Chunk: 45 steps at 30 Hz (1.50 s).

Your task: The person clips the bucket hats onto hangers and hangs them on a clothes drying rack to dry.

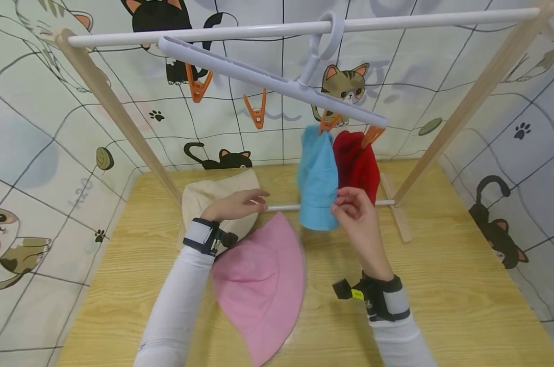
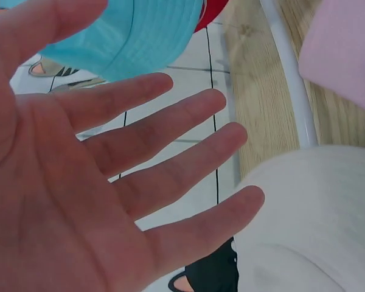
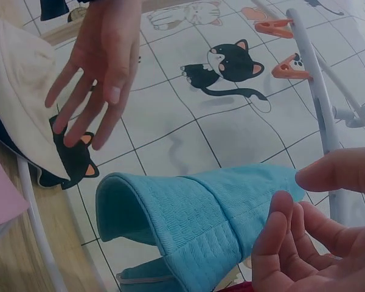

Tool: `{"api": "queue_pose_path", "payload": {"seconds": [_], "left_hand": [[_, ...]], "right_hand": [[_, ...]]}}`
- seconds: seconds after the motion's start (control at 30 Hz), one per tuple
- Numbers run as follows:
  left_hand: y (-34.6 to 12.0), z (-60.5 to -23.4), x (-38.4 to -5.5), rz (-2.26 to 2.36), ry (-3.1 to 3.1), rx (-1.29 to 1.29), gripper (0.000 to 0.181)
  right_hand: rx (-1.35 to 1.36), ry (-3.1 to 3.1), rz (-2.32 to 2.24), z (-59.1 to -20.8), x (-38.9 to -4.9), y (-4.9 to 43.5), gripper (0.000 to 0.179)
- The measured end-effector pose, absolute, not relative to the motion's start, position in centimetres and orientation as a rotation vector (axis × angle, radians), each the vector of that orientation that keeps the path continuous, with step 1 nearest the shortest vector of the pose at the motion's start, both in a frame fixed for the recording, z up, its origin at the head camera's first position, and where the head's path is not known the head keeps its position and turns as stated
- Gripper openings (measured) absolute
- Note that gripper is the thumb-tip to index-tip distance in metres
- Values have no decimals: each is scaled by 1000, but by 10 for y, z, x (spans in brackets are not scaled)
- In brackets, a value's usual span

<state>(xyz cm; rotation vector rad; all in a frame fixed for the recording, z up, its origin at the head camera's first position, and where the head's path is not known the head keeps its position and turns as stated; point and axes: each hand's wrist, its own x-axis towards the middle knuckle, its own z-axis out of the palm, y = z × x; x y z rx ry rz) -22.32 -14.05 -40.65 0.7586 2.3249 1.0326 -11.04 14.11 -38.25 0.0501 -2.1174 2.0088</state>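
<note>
A white backdrop (image 1: 281, 142) printed with cats rises behind the blue hat (image 1: 318, 183). The wooden tabletop (image 1: 442, 285) spreads below and around that hat. The rack (image 1: 419, 19) stands astride it, with wooden legs to either side, a white top bar above and a thin lower bar passing behind it. From the top bar hangs the pale hanger (image 1: 258, 76), set slantwise, mostly above and to the left of the blue hat.

The pink hat (image 1: 258, 280) lies flattened on the tabletop, in front and to the left of the blue hat. The cream hat (image 1: 217, 189) is farther left of it, just beside the pink one. The blue hat itself hangs crown up and brim down. The red hat (image 1: 357, 163) hangs just to its right, partly hidden by it.

The left grip (image 1: 235, 204) is to the left of the blue hat, over the cream one, released, its fingers extended and apart. The right grip (image 1: 357, 214) is at the blue hat's right edge, released too, thumb and fingertips apart and loosely bent; whether they touch the cloth cannot be told.

An orange clip (image 1: 328, 124) holds the blue hat's crown; another holds the red hat to its right, and two bare ones hang to its left.
</note>
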Motion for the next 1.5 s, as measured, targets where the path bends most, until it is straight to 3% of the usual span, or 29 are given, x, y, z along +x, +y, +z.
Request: {"api": "queue_pose_path", "payload": {"seconds": [0.8, 1.5], "left_hand": [[-182, -436, -154, 1029, 2537, 705, 48], [-212, -459, -107, 1318, 2605, 428, 46]], "right_hand": [[64, -2205, 2000, -404, -102, 154, 32], [-6, -2266, 2027, -418, -91, 159, 33]]}}
